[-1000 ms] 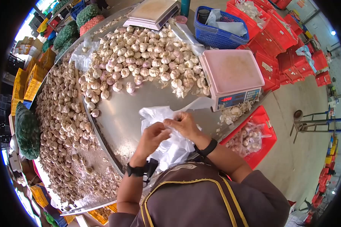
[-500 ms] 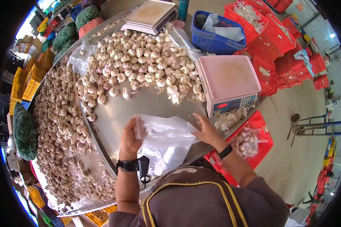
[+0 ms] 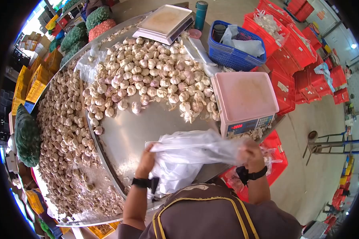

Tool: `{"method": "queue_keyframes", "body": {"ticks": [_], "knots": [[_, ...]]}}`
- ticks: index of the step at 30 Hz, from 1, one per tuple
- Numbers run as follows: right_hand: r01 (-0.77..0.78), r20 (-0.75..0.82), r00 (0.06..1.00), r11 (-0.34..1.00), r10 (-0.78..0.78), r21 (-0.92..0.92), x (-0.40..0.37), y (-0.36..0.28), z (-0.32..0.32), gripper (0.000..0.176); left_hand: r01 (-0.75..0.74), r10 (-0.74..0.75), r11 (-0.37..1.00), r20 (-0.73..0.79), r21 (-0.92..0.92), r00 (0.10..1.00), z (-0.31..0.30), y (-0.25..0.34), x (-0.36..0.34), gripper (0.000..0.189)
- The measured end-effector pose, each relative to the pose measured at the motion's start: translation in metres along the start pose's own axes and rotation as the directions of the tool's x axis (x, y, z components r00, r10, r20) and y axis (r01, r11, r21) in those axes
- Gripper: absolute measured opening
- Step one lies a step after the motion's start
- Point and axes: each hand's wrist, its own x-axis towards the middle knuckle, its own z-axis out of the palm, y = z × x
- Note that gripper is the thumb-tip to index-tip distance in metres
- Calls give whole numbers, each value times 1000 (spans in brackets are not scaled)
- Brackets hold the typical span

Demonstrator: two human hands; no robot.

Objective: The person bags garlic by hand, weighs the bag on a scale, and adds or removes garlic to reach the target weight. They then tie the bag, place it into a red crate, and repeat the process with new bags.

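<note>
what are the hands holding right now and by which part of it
A clear-white plastic bag, stretched out sideways: the left hand grips one end, the right hand the other; the right fingers are blurred.

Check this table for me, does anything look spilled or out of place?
Papery whitish garlic skins lie loose by the display of the pink-topped square scale, like stray waste. Pale flaky scraps also litter the left section beside small brownish bulbs. No obvious damage shows.

Translucent white plastic bag (image 3: 199,146), creased, stretched out sideways above crumpled white plastic (image 3: 177,177) on the metal table (image 3: 125,133)
</note>
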Motion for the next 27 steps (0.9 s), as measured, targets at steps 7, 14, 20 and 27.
{"method": "queue_keyframes", "body": {"ticks": [7, 14, 20, 27], "knots": [[606, -371, 793, 685, -483, 404, -5, -55, -19, 21, 407, -540, 841, 504, 356, 674, 51, -26, -60, 36], [401, -60, 916, 902, -397, 162, -10, -64, 13, 20, -50, -216, 750, 315, 660, 924, 25, 17, -59, 54], [-224, 288, 928, 972, 236, -73, 51, -43, 165, 31, -575, 488, 810, 413, 114, 769, 128, 169, 26, 80], [68, 257, 959, 976, -121, 206, 35, -50, 118, 28, -364, 353, 811, 114, 457, 929, 121, 86, 57, 30]]}}
